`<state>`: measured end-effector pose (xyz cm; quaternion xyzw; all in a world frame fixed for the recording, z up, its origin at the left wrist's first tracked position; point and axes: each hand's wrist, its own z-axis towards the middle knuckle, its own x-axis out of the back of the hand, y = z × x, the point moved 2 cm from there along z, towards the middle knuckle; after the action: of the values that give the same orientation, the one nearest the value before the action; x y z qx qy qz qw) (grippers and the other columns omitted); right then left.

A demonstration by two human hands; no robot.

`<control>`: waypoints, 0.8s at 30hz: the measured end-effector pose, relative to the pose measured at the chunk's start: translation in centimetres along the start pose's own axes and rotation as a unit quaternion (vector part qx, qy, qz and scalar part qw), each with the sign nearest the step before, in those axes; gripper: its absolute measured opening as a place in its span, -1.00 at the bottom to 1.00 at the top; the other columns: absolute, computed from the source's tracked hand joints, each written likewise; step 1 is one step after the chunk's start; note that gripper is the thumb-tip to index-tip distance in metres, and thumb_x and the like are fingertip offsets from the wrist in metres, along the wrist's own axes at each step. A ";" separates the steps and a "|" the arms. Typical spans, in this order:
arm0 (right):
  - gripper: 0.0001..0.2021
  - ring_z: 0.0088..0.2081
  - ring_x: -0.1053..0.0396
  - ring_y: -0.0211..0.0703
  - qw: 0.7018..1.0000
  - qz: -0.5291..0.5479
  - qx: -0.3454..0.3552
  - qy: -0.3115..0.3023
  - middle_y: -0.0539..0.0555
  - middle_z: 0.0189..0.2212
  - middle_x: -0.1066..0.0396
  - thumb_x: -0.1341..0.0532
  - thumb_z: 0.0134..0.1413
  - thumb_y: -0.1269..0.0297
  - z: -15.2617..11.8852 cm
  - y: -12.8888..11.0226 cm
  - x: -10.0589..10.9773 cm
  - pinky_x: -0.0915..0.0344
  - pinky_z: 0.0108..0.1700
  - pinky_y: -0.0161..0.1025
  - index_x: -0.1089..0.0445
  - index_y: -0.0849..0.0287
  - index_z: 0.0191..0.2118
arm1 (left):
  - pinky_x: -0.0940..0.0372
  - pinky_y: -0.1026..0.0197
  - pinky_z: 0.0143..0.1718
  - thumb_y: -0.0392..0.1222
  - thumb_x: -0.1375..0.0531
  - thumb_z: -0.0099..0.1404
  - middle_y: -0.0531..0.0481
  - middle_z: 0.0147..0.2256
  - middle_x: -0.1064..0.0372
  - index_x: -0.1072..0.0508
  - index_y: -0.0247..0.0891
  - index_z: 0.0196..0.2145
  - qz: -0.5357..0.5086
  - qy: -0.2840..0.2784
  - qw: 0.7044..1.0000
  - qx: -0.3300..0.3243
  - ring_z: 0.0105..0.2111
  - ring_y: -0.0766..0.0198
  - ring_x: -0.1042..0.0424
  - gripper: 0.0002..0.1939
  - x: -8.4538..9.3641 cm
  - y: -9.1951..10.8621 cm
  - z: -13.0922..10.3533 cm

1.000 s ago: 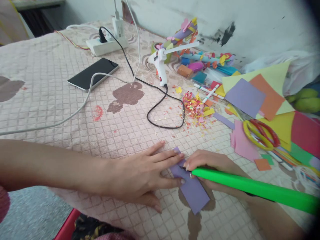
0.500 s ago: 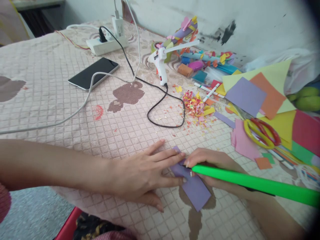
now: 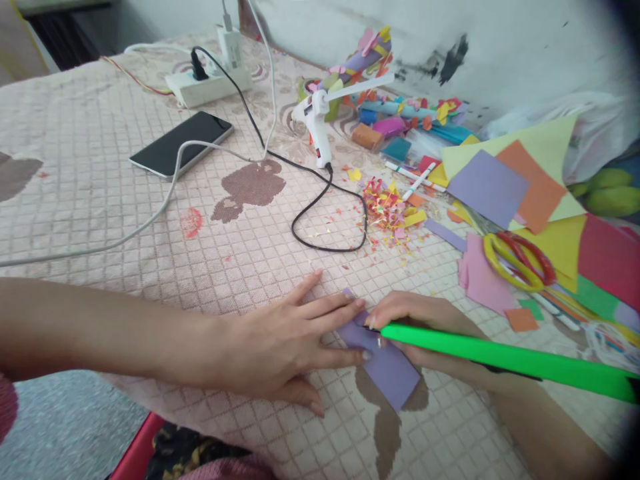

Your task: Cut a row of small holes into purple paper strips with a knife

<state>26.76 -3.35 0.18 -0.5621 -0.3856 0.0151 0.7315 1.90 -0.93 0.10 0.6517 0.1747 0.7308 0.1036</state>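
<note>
My left hand [image 3: 287, 343] lies flat with its fingers spread, pressing a purple paper strip [image 3: 393, 380] against the tablecloth. In my right hand [image 3: 417, 313] is a long, bright green pen-like tool [image 3: 480, 348]. Its thin dark tip rests at the strip, between the two hands. The exact kind of tool does not show clearly. Part of the paper is hidden under the left fingers, and the right fingers are partly behind the green tool.
A white glue gun [image 3: 316, 127] stands beyond, its black cord looped. Left of it are a phone [image 3: 183, 143] and a power strip [image 3: 207, 87]. Paper scraps [image 3: 385, 203], yellow-and-red scissors [image 3: 517, 260] and coloured sheets [image 3: 487, 187] lie to the right.
The whole view has shifted slightly, so everything appears a little higher and further left. Both hands, the strip and the green tool keep nearly the same arrangement.
</note>
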 end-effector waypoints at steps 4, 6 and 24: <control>-0.81 -0.30 -0.49 -0.19 1.000 0.009 0.005 0.006 0.00 -0.31 -0.52 -0.24 0.19 0.45 0.1 -0.1 -0.2 -0.42 -0.24 -0.26 -0.46 0.03 -0.14 | 0.25 -0.51 0.31 0.19 -0.16 0.39 -0.39 0.39 0.06 -0.19 -0.12 0.35 0.000 0.000 1.000 0.006 0.40 -0.21 0.05 -0.32 -0.3 0.0 0.0; -0.79 -0.29 -0.49 -0.19 1.000 0.007 0.000 0.008 0.00 -0.31 -0.51 -0.22 0.18 0.48 0.1 -0.1 -0.2 -0.41 -0.23 -0.26 -0.46 0.03 -0.14 | 0.22 -0.52 0.30 0.19 -0.16 0.39 -0.42 0.39 0.08 -0.18 -0.14 0.35 -0.009 -0.002 1.000 0.004 0.39 -0.24 0.05 -0.31 -0.2 -0.1 0.0; -0.81 -0.24 -0.47 -0.22 1.000 0.012 0.011 0.004 -0.01 -0.27 -0.51 -0.25 0.22 0.44 0.1 -0.2 -0.1 -0.38 -0.18 -0.29 -0.46 0.03 -0.10 | 0.23 -0.50 0.32 0.13 -0.22 0.36 -0.42 0.39 0.07 -0.24 -0.20 0.31 0.007 -0.014 1.000 0.004 0.39 -0.19 0.02 -0.33 0.6 0.2 0.2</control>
<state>26.58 -3.39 0.29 -0.5584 -0.3752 0.0261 0.7394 2.05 -0.87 0.70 0.6637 0.1716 0.7213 0.0987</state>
